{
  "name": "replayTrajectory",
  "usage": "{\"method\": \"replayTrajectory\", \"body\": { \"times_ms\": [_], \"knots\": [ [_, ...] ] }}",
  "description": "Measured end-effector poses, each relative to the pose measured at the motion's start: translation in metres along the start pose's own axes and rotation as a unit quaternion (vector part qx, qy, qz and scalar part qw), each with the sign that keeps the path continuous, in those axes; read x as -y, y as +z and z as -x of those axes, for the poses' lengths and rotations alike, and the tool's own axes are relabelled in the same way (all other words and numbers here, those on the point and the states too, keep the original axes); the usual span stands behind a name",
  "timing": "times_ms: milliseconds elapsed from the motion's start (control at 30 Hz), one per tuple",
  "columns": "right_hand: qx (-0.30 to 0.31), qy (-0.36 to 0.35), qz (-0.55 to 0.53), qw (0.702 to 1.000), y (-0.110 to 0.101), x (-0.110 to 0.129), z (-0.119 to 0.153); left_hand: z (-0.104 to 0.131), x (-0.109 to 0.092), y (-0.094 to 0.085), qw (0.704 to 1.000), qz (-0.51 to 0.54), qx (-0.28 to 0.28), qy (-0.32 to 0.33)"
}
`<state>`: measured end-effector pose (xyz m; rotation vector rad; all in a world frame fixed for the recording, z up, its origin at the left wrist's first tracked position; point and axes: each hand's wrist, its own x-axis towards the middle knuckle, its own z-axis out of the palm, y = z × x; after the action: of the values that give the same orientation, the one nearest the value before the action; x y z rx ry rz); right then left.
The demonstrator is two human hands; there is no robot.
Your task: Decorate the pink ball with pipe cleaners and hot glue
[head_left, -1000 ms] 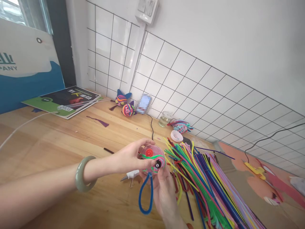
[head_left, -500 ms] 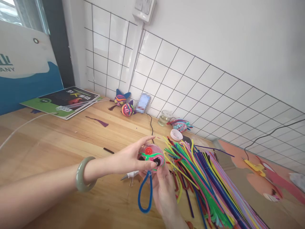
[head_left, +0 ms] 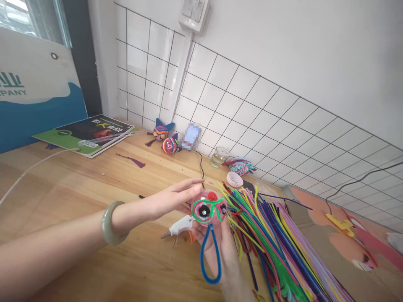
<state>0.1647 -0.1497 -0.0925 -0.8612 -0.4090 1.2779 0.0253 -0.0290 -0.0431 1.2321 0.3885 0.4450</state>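
Observation:
My right hand (head_left: 228, 256) holds a round pink ball ornament (head_left: 217, 220) from below and behind. Green pipe-cleaner outlines ring its two black eyes with shiny centres, and a red coil sits above them. From its underside hangs a blue pipe-cleaner loop (head_left: 202, 264). My left hand (head_left: 176, 196), a pale green bangle on its wrist, has its fingers stretched out along the ball's upper left side, the fingertips at its edge. Behind the ball lies a white hot glue gun (head_left: 181, 225), its nozzle pointing left. Part of the right hand's fingers is hidden by the ball.
To the right spreads a big bundle of coloured pipe cleaners (head_left: 277, 235). Finished ornaments (head_left: 171, 144), a phone (head_left: 191, 136), a glass jar (head_left: 219, 157) and a pink dish (head_left: 234, 179) stand along the wall grid. A purple tassel (head_left: 134, 160) and a book (head_left: 91, 134) lie left.
The ball has turned so both eyes face me and moved slightly right. My left hand has lifted its thumb off the eye and drawn back to the ball's side.

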Motion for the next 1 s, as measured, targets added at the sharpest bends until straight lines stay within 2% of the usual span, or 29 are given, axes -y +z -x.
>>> {"method": "replayTrajectory", "body": {
  "times_ms": [200, 300, 500, 567, 633, 700, 800, 867, 933, 1000],
  "knots": [
    [-0.011, 0.001, 0.027, 1.0, -0.009, 0.004, -0.003, -0.012, 0.005, -0.014, 0.993, -0.004, -0.105, 0.057],
    [-0.006, -0.003, 0.024, 1.0, -0.012, 0.007, -0.004, -0.016, 0.003, -0.024, 0.987, -0.01, -0.151, 0.054],
    [-0.013, 0.003, -0.027, 1.0, -0.019, 0.013, -0.005, -0.014, -0.008, -0.031, 0.978, -0.05, -0.188, 0.069],
    [-0.013, 0.007, -0.03, 0.999, -0.019, 0.014, -0.005, -0.012, -0.009, -0.027, 0.979, -0.075, -0.176, 0.065],
    [-0.004, 0.008, -0.03, 1.0, -0.018, 0.013, -0.005, -0.009, -0.009, -0.022, 0.983, -0.102, -0.14, 0.059],
    [0.006, 0.011, -0.02, 1.0, -0.016, 0.01, -0.004, -0.007, -0.006, -0.017, 0.989, -0.112, -0.075, 0.062],
    [0.023, 0.022, 0.011, 0.999, -0.009, 0.004, 0.0, -0.005, 0.002, -0.011, 0.995, -0.07, 0.043, 0.052],
    [0.046, 0.031, 0.029, 0.998, -0.004, 0.0, 0.003, -0.005, 0.007, -0.008, 0.994, -0.043, 0.091, 0.052],
    [0.059, 0.03, 0.043, 0.997, 0.001, -0.002, 0.005, -0.005, 0.009, -0.006, 0.991, -0.027, 0.116, 0.063],
    [0.052, 0.013, 0.053, 0.997, 0.005, 0.001, 0.007, -0.006, 0.007, -0.006, 0.99, -0.013, 0.118, 0.076]
  ]
}}
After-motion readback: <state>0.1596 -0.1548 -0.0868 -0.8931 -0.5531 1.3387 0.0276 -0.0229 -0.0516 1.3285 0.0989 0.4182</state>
